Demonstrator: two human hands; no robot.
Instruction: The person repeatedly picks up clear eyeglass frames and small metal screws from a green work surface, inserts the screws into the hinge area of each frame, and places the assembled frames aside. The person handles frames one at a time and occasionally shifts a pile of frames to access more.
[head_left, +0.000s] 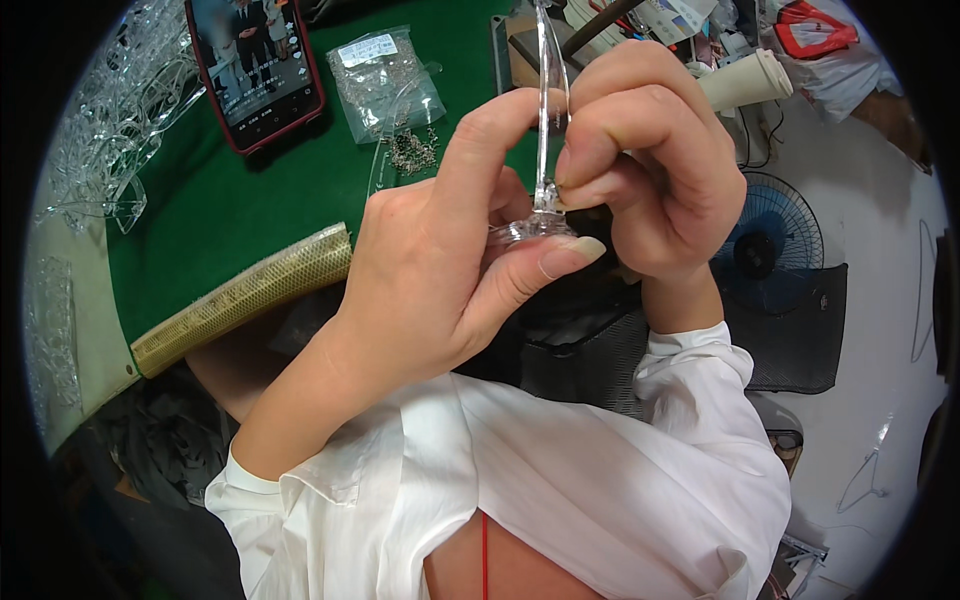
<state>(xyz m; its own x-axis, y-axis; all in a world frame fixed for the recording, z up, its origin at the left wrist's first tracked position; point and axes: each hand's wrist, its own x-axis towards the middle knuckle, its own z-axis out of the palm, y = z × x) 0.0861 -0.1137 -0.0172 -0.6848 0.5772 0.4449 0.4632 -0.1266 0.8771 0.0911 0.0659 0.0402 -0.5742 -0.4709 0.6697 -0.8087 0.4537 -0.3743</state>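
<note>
Just above my lap, my left hand point(420, 250) grips a clear plastic eyeglass frame point(545, 135), thumb below and index finger along its upright temple arm. Part of the frame is hidden behind the fingers. Close against the hinge end of the temple, my right hand point(665, 165) is closed in a pinch; anything between its fingertips is too small to make out. Beyond my left hand, tiny metal parts point(413, 150) lie loose on the green tabletop point(250, 195), beside a clear plastic bag point(385, 80) filled with similar pieces.
A heap of clear eyeglass frames point(130, 110) covers the table's far left. Near it lies a phone point(258, 80) with its screen lit. A gold mesh-patterned strip point(245, 295) runs along the near edge. On the right are a fan point(765, 245) and a white roll point(745, 80).
</note>
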